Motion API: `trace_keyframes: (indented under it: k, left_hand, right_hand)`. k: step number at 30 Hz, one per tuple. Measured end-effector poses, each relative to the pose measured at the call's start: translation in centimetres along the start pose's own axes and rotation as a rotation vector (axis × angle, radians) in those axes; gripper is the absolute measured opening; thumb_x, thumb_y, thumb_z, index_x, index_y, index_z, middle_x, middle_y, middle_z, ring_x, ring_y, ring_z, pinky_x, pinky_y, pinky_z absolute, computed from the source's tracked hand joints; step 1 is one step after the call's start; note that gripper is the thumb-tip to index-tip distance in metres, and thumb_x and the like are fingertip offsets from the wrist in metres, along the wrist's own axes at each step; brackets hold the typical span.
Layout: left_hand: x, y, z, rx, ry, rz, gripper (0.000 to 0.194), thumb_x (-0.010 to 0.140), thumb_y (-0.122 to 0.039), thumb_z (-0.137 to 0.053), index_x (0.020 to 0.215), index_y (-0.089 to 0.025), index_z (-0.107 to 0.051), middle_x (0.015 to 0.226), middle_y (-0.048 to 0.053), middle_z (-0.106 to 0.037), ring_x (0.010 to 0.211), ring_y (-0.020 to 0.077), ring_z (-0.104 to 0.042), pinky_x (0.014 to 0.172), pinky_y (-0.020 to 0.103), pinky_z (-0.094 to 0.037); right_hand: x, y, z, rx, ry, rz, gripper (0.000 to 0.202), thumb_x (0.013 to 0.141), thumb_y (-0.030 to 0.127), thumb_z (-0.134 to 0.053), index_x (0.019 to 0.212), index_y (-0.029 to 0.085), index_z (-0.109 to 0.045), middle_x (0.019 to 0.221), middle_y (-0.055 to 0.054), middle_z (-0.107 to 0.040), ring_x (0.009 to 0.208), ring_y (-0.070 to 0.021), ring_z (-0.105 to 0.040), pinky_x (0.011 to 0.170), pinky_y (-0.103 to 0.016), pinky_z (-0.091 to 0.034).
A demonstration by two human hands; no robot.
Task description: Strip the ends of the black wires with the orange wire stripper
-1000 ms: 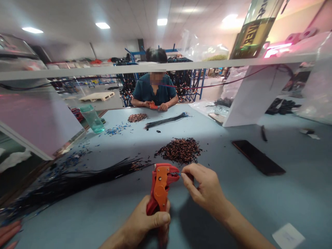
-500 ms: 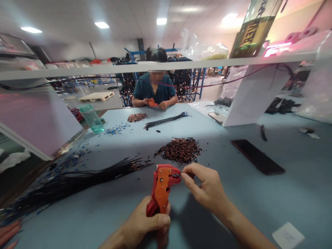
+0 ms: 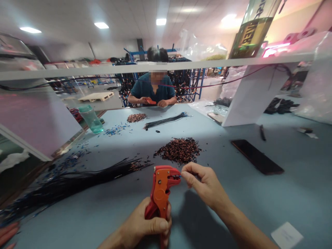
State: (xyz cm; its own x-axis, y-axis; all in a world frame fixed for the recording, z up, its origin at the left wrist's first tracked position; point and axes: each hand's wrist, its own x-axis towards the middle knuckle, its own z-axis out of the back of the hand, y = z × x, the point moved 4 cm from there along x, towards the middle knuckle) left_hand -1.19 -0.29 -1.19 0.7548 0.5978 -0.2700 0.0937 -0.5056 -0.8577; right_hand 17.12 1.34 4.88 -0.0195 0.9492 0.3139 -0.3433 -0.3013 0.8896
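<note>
My left hand (image 3: 149,221) is wrapped around the handles of a red and orange wire stripper (image 3: 161,190), held upright with its jaws pointing right. At the jaw tips, my right hand (image 3: 203,181) pinches thumb and forefinger together on a thin wire, of which only a small blue bit (image 3: 180,176) shows. The rest of that wire is hidden by my fingers. Just beyond the stripper lies a heap of short black and copper-coloured wire scraps (image 3: 178,150). A long bundle of black wires (image 3: 85,183) stretches to the left, its bare ends pointing towards the heap.
Across the table (image 3: 220,214) a co-worker (image 3: 153,90) holds an orange-red tool. A black phone (image 3: 256,156) lies on the right, a green bottle (image 3: 91,119) stands on the left. Overhead runs a white shelf (image 3: 124,69). Someone's fingers (image 3: 9,233) show at the lower left.
The stripper and both my hands hold nearly the same place. A blue bit shows more clearly at the jaw tips. The co-worker's hands and tool have shifted slightly left.
</note>
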Motion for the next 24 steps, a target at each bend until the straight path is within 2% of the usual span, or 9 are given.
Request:
trace_keyframes:
  k: [5,24]
  left_hand:
    - [-0.2,0.0,-0.2,-0.020,0.044,0.007,0.048,0.062,-0.045,-0.085,0.083,-0.014,-0.054,0.063,0.000,-0.059,0.054,0.0125,-0.060,0.055,0.024,-0.048]
    - [0.0,0.1,-0.1,-0.021,0.016,-0.004,0.048,0.063,-0.048,-0.084,0.081,-0.015,-0.055,0.063,0.001,-0.058,0.053,0.0126,-0.059,0.054,0.026,-0.048]
  right_hand:
    - [0.0,-0.1,-0.1,0.089,0.042,-0.052,0.022,0.086,0.032,-0.052,0.069,0.020,-0.057,0.055,0.004,-0.049,0.051,-0.0115,-0.047,0.051,-0.023,-0.039]
    - [-0.5,-1.0,-0.7,0.166,-0.096,-0.146,0.025,0.086,0.035,-0.056,0.066,0.019,-0.058,0.054,0.004,-0.049,0.052,-0.0123,-0.047,0.052,-0.024,-0.038]
